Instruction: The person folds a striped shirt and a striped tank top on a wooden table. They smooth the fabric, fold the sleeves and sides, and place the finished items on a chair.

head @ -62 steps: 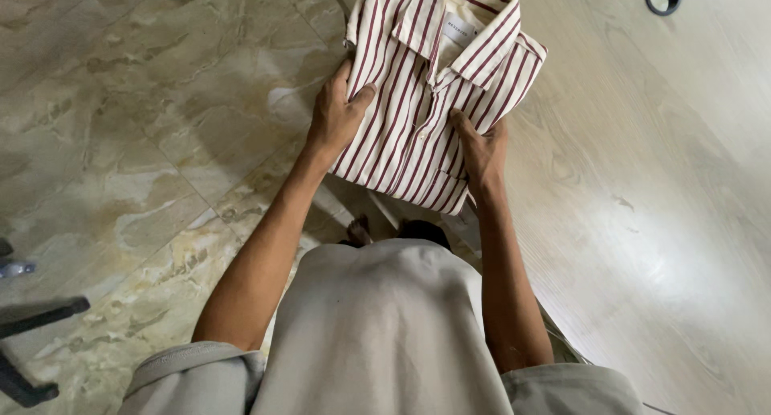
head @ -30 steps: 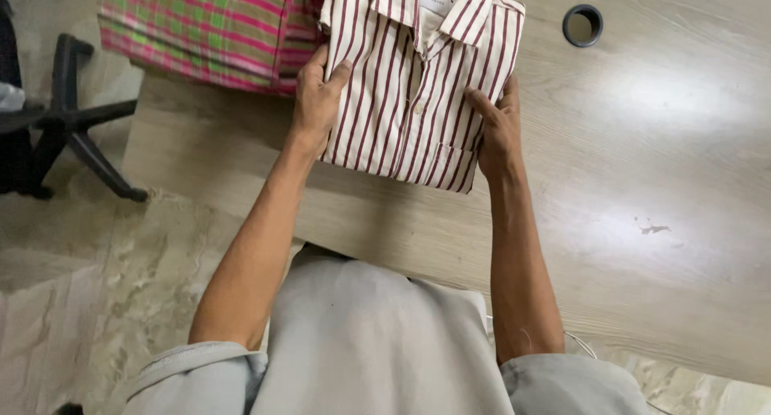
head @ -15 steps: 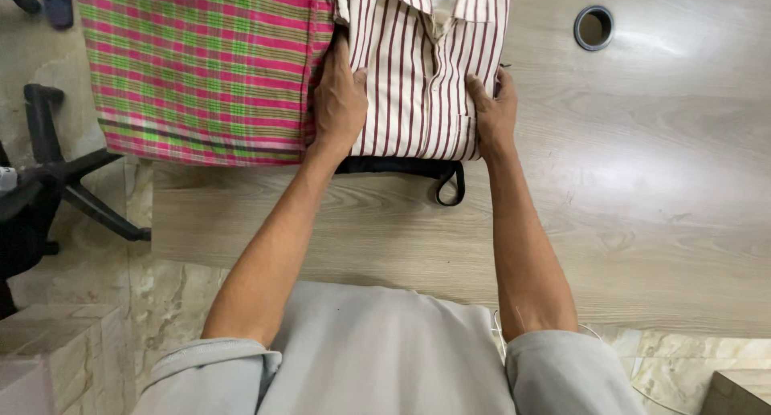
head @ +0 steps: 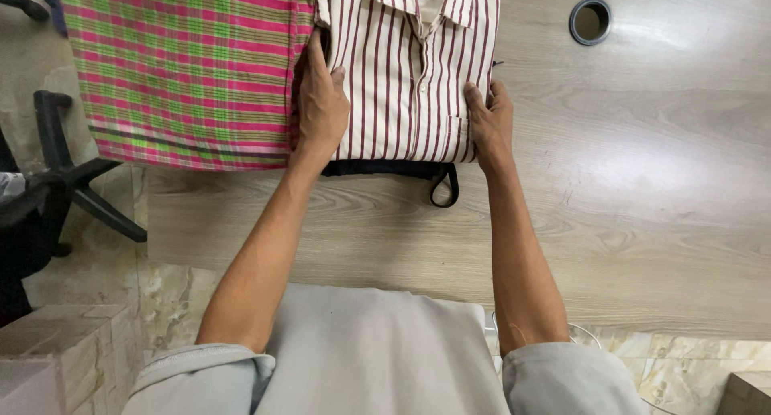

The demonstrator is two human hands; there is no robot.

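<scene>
A folded cream shirt with dark red stripes lies on a wooden table, on top of a black item whose strap loop sticks out below it. My left hand grips the shirt's left edge with the thumb on top. At the lower right corner of the shirt, my right hand grips the right edge. A pink and green checked cloth lies just left of the shirt, touching it.
A round cable hole is set in the table at the far right. An office chair base stands on the marble floor at the left. A stone block sits at the lower left.
I carried the folded shirt from over the floor to the table and set it down on the black item beside the checked cloth. Both hands stay on its edges.
</scene>
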